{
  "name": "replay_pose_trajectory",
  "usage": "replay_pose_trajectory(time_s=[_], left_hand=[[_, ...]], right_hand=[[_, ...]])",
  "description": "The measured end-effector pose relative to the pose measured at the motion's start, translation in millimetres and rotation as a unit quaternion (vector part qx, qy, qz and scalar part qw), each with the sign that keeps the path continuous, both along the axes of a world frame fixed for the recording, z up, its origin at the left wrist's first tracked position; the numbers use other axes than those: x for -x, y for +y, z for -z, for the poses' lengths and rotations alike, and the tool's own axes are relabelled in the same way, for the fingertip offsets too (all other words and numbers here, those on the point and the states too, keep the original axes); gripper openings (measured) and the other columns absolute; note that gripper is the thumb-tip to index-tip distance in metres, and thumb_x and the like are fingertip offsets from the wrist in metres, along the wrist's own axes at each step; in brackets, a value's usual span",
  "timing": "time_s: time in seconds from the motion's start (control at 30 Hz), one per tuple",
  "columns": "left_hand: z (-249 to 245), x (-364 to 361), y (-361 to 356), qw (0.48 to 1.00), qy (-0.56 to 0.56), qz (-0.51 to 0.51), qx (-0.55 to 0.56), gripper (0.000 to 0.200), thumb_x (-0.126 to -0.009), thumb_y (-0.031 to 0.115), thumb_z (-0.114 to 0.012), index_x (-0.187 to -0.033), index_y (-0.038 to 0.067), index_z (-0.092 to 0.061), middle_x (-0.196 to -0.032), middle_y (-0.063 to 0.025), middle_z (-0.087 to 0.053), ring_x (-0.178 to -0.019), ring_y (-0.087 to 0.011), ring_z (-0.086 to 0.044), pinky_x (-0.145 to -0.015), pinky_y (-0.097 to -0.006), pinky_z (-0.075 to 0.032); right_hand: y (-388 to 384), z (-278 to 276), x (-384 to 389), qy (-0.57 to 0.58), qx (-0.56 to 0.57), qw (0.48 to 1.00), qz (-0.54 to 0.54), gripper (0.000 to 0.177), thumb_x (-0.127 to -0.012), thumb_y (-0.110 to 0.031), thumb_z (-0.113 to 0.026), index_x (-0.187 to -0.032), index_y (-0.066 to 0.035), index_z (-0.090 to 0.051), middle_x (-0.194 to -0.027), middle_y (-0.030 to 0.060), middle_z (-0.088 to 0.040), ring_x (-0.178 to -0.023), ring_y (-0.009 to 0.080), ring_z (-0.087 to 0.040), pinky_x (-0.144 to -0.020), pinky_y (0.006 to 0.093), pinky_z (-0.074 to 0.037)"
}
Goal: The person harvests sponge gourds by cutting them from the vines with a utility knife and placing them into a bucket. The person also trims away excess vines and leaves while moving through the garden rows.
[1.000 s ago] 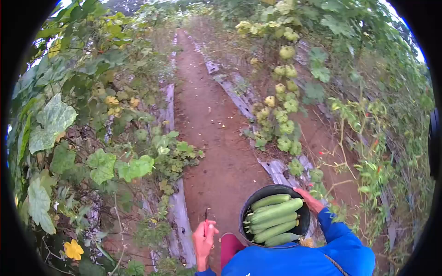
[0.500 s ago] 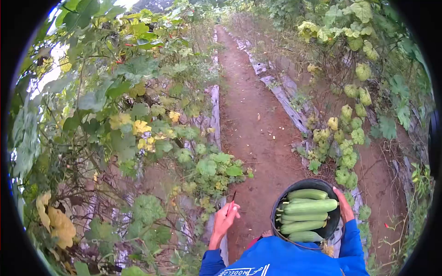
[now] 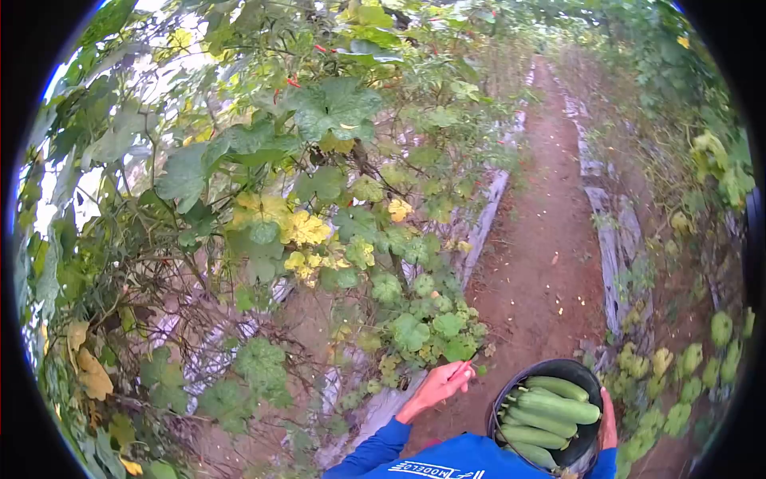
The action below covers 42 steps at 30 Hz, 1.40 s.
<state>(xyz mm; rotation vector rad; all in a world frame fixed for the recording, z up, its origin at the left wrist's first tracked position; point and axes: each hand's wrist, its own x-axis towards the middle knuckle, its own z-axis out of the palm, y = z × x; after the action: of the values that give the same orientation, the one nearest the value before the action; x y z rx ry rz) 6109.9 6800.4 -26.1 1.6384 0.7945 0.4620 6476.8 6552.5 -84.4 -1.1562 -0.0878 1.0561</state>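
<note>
My left hand [image 3: 441, 385] is closed around a small red-handled knife [image 3: 462, 369], held just below the low green leaves beside the path; its blade is hard to make out now. A black bucket [image 3: 589, 449] rests against my front, tilted so that its inside shows. My right hand [image 3: 609, 421] grips the bucket's right side, its fingers partly hidden. Several long pale-green gourds [image 3: 558, 406] lie stacked in the bucket, their stems mostly pointing left.
Climbing vines with large leaves [image 3: 335, 108] and yellowed leaves [image 3: 303, 229] fill the left. A dirt path [image 3: 542, 263] runs ahead between strips of plastic sheeting [image 3: 484, 227]. More vines [image 3: 694, 367] hang at the right, and small red peppers [image 3: 293, 81] show among the upper leaves.
The view has turned left, so the path and bucket sit further right. My left hand with the knife has come nearer the bucket and the low leaves. My right hand stays on the bucket.
</note>
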Motion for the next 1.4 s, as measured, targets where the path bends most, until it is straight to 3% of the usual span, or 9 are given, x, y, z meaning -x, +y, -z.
replay_pose_trajectory(time_s=[0.03,0.07,0.13,0.63,0.77,0.9,1.0,1.3,1.4], left_hand=[[8.4,-14.8,8.5,1.000,0.003,-0.006,0.020,0.031,-0.101,0.032,-0.052,-0.113,0.005,-0.063,-0.077,0.0027,-0.062,-0.071,-0.0046,-0.051,-0.063,-0.0241,-0.041],[16.4,-29.6,14.0,0.999,0.006,-0.023,0.034,0.036,-0.101,0.038,-0.051,-0.113,0.005,-0.062,-0.076,0.0033,-0.062,-0.068,-0.0053,-0.050,-0.060,-0.0247,-0.040],[11.6,-63.4,23.1,0.994,0.024,-0.060,0.092,0.039,-0.101,0.040,-0.051,-0.113,0.006,-0.062,-0.075,0.0033,-0.061,-0.065,-0.0056,-0.049,-0.057,-0.0250,-0.039],[37.7,-190.5,138.3,0.957,-0.004,-0.227,0.180,0.042,-0.099,0.046,-0.053,-0.113,0.008,-0.062,-0.075,0.0038,-0.060,-0.055,-0.0033,-0.044,-0.046,-0.0212,-0.033],[54.4,-220.7,211.3,0.972,-0.026,-0.163,0.168,0.041,-0.099,0.045,-0.053,-0.113,0.008,-0.062,-0.075,0.0027,-0.060,-0.052,-0.0027,-0.041,-0.044,-0.0203,-0.031],[60.2,-261.6,330.5,0.961,-0.088,-0.180,0.193,0.034,-0.099,0.037,-0.055,-0.111,0.006,-0.062,-0.076,0.0002,-0.061,-0.045,-0.0020,-0.037,-0.041,-0.0191,-0.027],[38.1,-286.4,398.4,0.979,-0.064,-0.112,0.156,0.032,-0.100,0.035,-0.054,-0.110,0.005,-0.062,-0.076,0.0006,-0.061,-0.049,-0.0021,-0.043,-0.044,-0.0199,-0.030],[-26.2,-427.2,517.9,0.995,0.001,0.098,-0.007,0.027,-0.099,0.029,-0.054,-0.107,0.006,-0.065,-0.078,-0.0013,-0.065,-0.071,-0.0072,-0.056,-0.063,-0.0258,-0.044],[-19.9,-486.1,543.4,0.993,-0.023,0.119,0.002,0.021,-0.099,0.022,-0.056,-0.108,0.006,-0.066,-0.077,-0.0015,-0.066,-0.070,-0.0073,-0.057,-0.063,-0.0260,-0.045]], right_hand=[[22.0,-8.0,-19.0,0.032,-0.010,0.999,-0.032,0.044,-0.095,-0.041,-0.059,-0.121,-0.006,-0.065,-0.114,0.0088,-0.070,-0.099,0.0218,-0.068,-0.090,0.0361,-0.054],[30.0,73.9,-81.3,-0.066,-0.033,0.997,-0.009,0.047,-0.096,-0.043,-0.056,-0.123,-0.006,-0.064,-0.115,0.0097,-0.069,-0.099,0.0237,-0.069,-0.089,0.0382,-0.055],[57.2,69.5,-133.4,0.000,-0.075,0.991,-0.110,0.051,-0.102,-0.035,-0.048,-0.141,-0.003,-0.049,-0.142,0.0121,-0.051,-0.127,0.0213,-0.052,-0.109,0.0371,-0.041],[321.2,10.6,-250.5,0.027,0.021,0.960,-0.279,0.049,-0.098,-0.044,-0.052,-0.127,-0.006,-0.062,-0.120,0.0123,-0.067,-0.104,0.0252,-0.067,-0.093,0.0399,-0.054],[386.4,-83.7,-228.9,0.046,-0.003,0.972,-0.228,0.046,-0.097,-0.043,-0.056,-0.124,-0.006,-0.064,-0.116,0.0098,-0.069,-0.102,0.0219,-0.068,-0.092,0.0369,-0.054],[457.4,29.8,-352.2,-0.106,0.041,0.977,-0.182,0.040,-0.096,-0.042,-0.060,-0.117,-0.008,-0.067,-0.108,0.0044,-0.071,-0.094,0.0151,-0.068,-0.086,0.0318,-0.054],[493.5,-8.7,-356.7,-0.201,0.071,0.964,-0.159,0.040,-0.094,-0.047,-0.061,-0.105,-0.010,-0.069,-0.095,0.0014,-0.070,-0.080,0.0110,-0.064,-0.071,0.0290,-0.052],[594.4,-34.6,-411.1,-0.311,0.145,0.934,-0.099,0.051,-0.095,-0.048,-0.059,-0.122,-0.005,-0.065,-0.123,0.0093,-0.062,-0.117,0.0184,-0.054,-0.102,0.0310,-0.040],[640.9,-9.8,-473.9,-0.228,0.132,0.938,-0.227,0.059,-0.096,-0.047,-0.056,-0.135,-0.003,-0.057,-0.139,0.0146,-0.052,-0.137,0.0237,-0.040,-0.115,0.0335,-0.028]])
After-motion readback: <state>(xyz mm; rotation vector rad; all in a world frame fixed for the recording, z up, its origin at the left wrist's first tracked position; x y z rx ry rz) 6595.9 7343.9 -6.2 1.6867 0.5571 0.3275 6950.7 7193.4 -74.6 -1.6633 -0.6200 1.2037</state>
